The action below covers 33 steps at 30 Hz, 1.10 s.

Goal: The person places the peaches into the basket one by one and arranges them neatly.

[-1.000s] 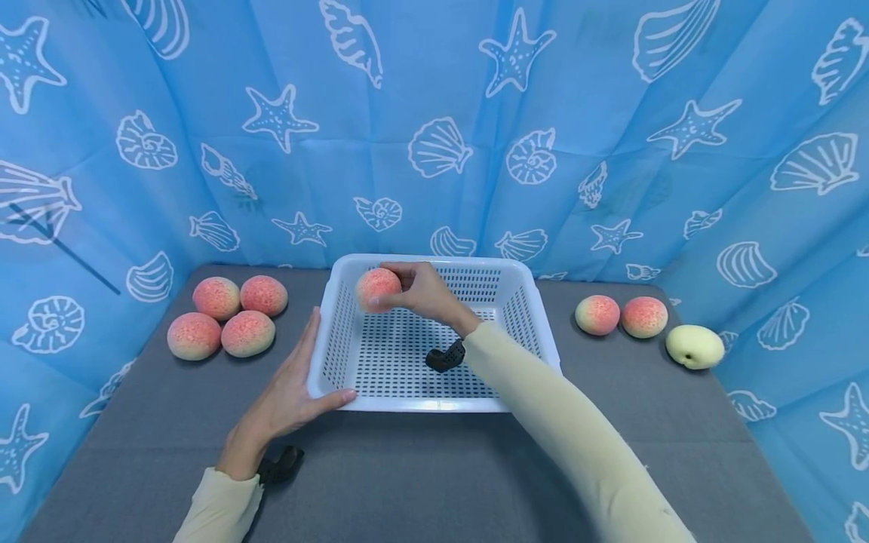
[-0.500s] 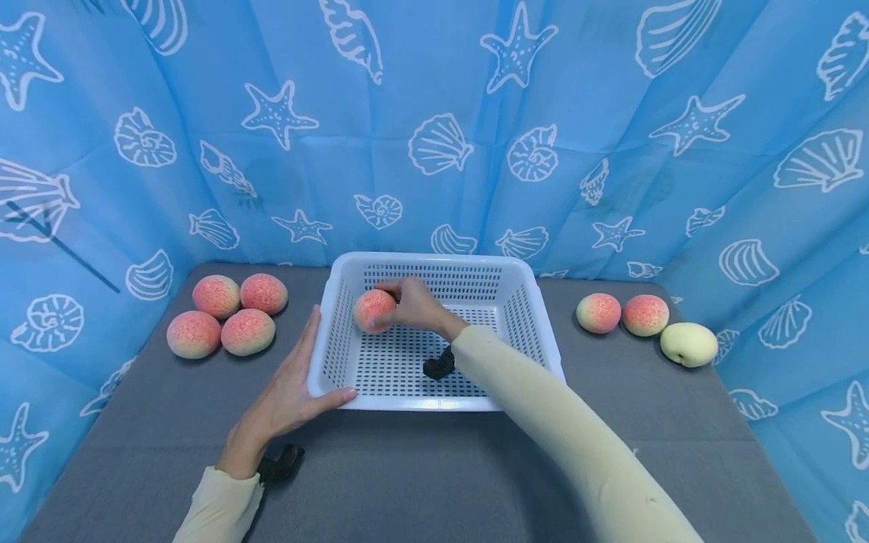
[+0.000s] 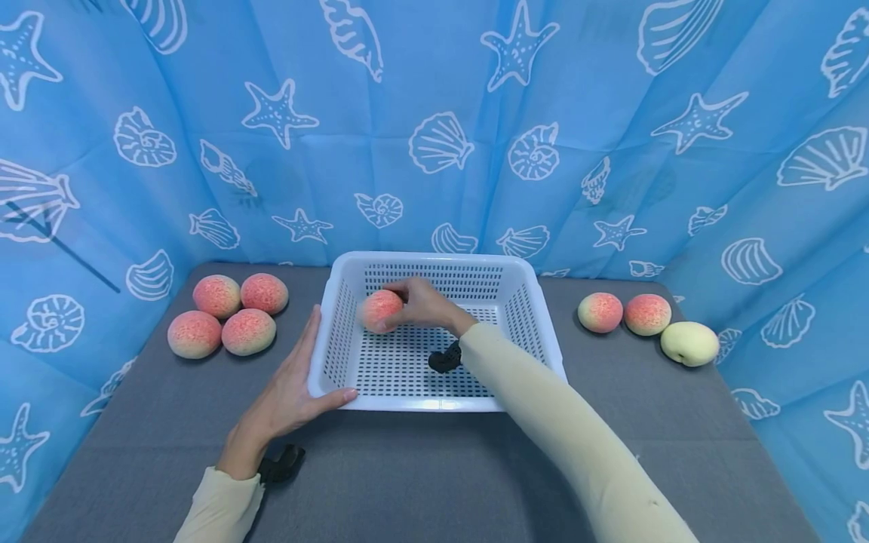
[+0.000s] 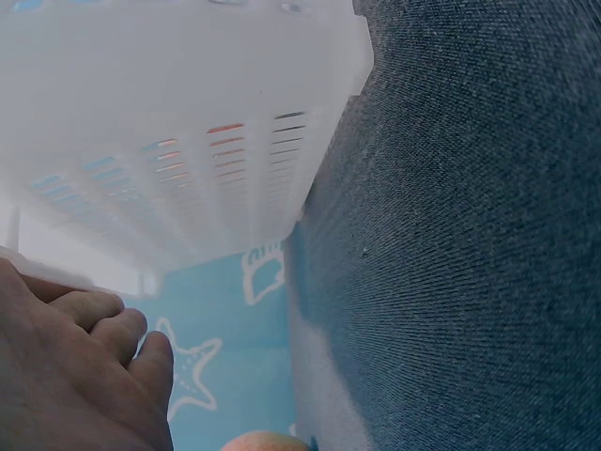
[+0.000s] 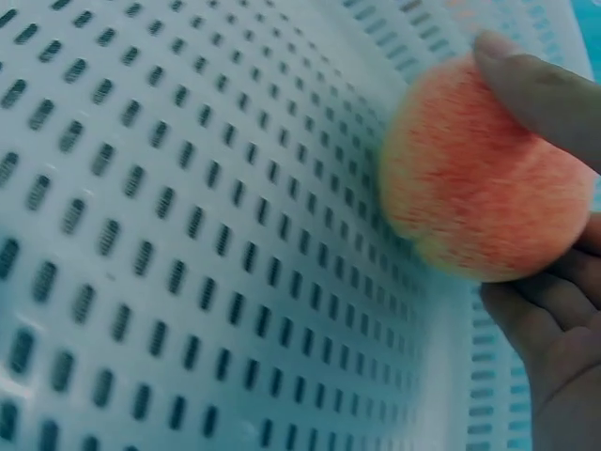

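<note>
Head view: the right hand (image 3: 424, 305) holds one peach (image 3: 379, 311) inside the basket (image 3: 434, 405), in its left half, toward the far side. That grip is closed round the fruit, thumb on one side and fingers on the other, coming from the right. The peach looks nearly round, so its long axis is hard to tell; its paler yellow side faces left, away from the palm, and its red side is toward the hand. In the right wrist view it shows close to the basket's perforated wall, though I cannot tell whether it touches. The basket sits upright on the tabletop (image 3: 434, 475), its long axis running left to right. The left hand (image 3: 288, 396) has a wide grip at the near left corner, straight fingers along the outside of the left wall and thumb on the near rim. To the left, four peaches (image 3: 248, 332) lie in a cluster, two far and two near. To the right of the basket, two peaches (image 3: 600, 312) lie side by side, with a yellow fruit (image 3: 689, 344) to their right and slightly nearer. A blue curtain (image 3: 448, 75) hangs beyond.
</note>
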Available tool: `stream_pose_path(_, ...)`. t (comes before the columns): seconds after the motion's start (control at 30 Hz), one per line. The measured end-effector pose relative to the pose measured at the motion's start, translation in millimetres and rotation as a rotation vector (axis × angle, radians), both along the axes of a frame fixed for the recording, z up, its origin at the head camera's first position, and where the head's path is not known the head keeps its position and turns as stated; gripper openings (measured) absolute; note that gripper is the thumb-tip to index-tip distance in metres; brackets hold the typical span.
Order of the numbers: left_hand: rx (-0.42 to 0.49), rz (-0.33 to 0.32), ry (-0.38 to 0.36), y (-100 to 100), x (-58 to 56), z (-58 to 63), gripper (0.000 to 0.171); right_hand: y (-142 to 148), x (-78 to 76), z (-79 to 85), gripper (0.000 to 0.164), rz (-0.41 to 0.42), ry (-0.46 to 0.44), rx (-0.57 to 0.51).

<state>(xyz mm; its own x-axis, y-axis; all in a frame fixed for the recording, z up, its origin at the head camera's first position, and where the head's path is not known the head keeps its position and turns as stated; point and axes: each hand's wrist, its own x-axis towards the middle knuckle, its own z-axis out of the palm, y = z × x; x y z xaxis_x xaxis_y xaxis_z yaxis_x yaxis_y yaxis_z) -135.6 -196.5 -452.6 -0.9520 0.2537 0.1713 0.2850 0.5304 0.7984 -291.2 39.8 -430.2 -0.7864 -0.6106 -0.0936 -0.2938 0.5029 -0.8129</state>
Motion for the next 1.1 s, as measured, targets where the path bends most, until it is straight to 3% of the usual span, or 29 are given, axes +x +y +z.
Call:
stream_pose_path(0.5, -0.003, -0.002, 0.007, -1.3, -0.3, -0.4, 0.129, 8.5, -7.5, 2.3, 0.058, -0.002, 0.023, 0.007)
stream_pose_path(1.1, 0.008, 0.009, -0.019, 0.8, 0.7, 0.3, 0.130, -12.6, 4.6, 3.2, 0.052, -0.058, 0.114, 0.094)
